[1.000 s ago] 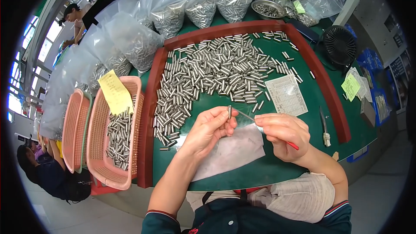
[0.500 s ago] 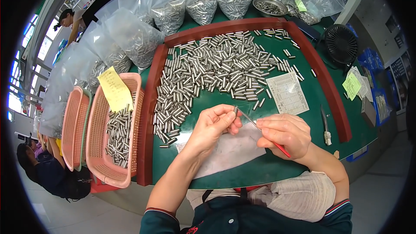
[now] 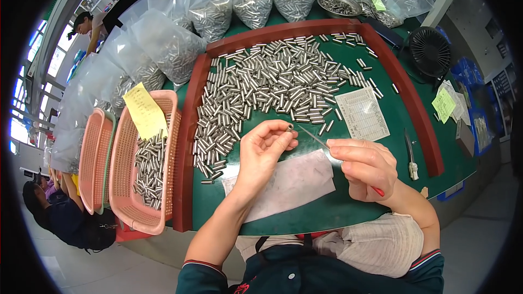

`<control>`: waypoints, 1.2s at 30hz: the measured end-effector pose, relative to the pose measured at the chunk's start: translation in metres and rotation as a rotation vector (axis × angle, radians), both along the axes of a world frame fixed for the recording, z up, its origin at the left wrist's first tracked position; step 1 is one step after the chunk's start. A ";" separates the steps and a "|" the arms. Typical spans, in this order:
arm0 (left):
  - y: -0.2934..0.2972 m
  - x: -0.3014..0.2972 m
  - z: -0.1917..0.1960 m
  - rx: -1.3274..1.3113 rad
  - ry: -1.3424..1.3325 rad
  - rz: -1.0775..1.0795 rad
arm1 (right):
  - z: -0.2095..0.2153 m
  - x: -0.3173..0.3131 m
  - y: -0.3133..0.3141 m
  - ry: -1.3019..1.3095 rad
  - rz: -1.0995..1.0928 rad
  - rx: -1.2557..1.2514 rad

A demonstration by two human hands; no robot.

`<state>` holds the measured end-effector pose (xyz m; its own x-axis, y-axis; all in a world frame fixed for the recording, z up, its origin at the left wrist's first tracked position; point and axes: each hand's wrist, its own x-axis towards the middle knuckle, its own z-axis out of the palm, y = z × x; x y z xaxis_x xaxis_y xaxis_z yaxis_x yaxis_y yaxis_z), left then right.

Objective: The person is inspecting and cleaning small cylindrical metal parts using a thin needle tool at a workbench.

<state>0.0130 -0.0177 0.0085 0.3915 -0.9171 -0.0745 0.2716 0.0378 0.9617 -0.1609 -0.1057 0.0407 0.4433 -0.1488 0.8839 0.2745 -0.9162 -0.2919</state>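
My left hand (image 3: 263, 151) pinches a small metal sleeve (image 3: 290, 128) between thumb and fingers, its end with a dark hole facing up. In my right hand (image 3: 366, 167) is a thin needle file (image 3: 314, 137); its red handle end shows below the palm. The file's tip stands close to the sleeve's end, apparently just apart from it. Beneath both hands a stained white cloth (image 3: 289, 182) lies on the green tabletop (image 3: 321, 212). Beyond them spreads a large heap of shiny metal sleeves (image 3: 272, 84).
A dark red wooden frame (image 3: 188, 147) borders the work area. Left of it stand a pink basket (image 3: 121, 196) of sleeves and another pink basket (image 3: 92, 158). Filled plastic bags (image 3: 210, 13) line the back. To the right are a paper sheet (image 3: 362, 114), tweezers (image 3: 409, 155) and a black fan (image 3: 429, 51).
The file's tip has come away from the sleeve's end. My right hand has moved slightly right and down and turned; my left hand has shifted slightly left and up with the sleeve.
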 end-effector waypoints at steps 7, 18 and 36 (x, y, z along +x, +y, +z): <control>0.000 -0.002 0.000 0.014 -0.028 0.012 | 0.000 0.002 0.001 0.032 0.008 0.001; 0.002 -0.002 0.001 0.047 -0.070 -0.020 | -0.003 0.005 0.002 0.034 0.014 0.020; 0.002 0.001 0.001 0.056 -0.372 0.138 | 0.006 -0.001 0.004 0.105 0.044 -0.019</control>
<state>0.0136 -0.0162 0.0097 0.5203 -0.8527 0.0473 -0.0997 -0.0056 0.9950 -0.1616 -0.1017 0.0467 0.5397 -0.1110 0.8345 0.2831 -0.9096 -0.3041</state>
